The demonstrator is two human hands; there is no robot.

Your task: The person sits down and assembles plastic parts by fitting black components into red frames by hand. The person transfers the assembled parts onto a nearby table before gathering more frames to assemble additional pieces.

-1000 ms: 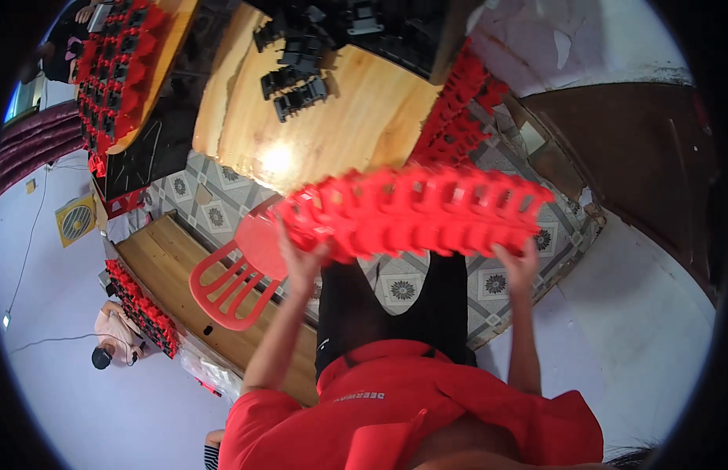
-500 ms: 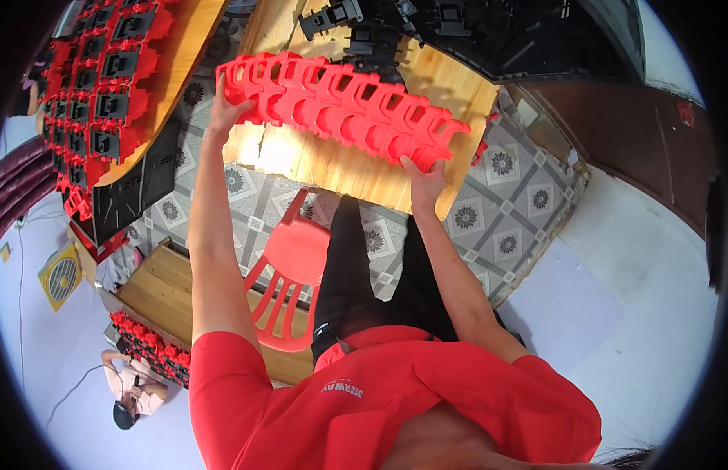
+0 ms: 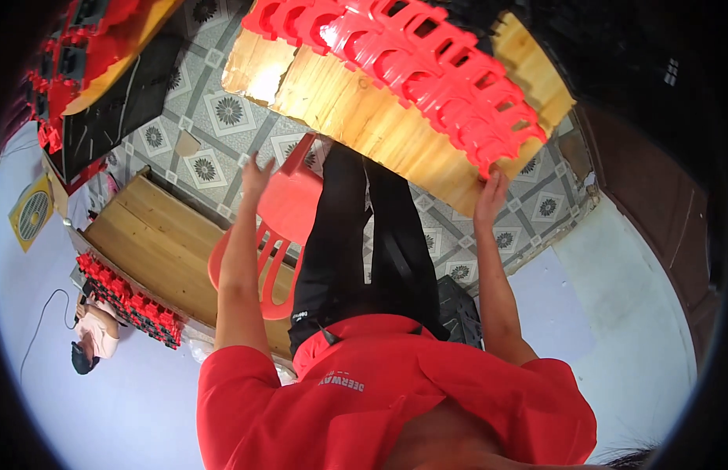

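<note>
A long red plastic strip (image 3: 411, 66) of linked, arched sections with rectangular openings lies slantwise across the wooden table (image 3: 332, 102). At its near right end is my right hand (image 3: 491, 202), fingers stretched up; the fingertips touch or nearly touch the last section. My left hand (image 3: 256, 180) is away from the strip, below the table's near left edge, and holds nothing. Its fingers are apart, beside the red plastic chair (image 3: 289, 205). The strip's far left end runs up to the top of the picture.
Red and black parts (image 3: 80, 59) cover another wooden surface at the far left. A black box (image 3: 117, 102) stands below it. More parts (image 3: 133, 301) line a wooden bench (image 3: 164, 243), with a person (image 3: 96, 337) beyond. A dark shape (image 3: 614, 86) fills the far right.
The red strip has come down onto the table. My left hand has let go and drawn back toward the chair. My right hand has moved right and its grip has loosened.
</note>
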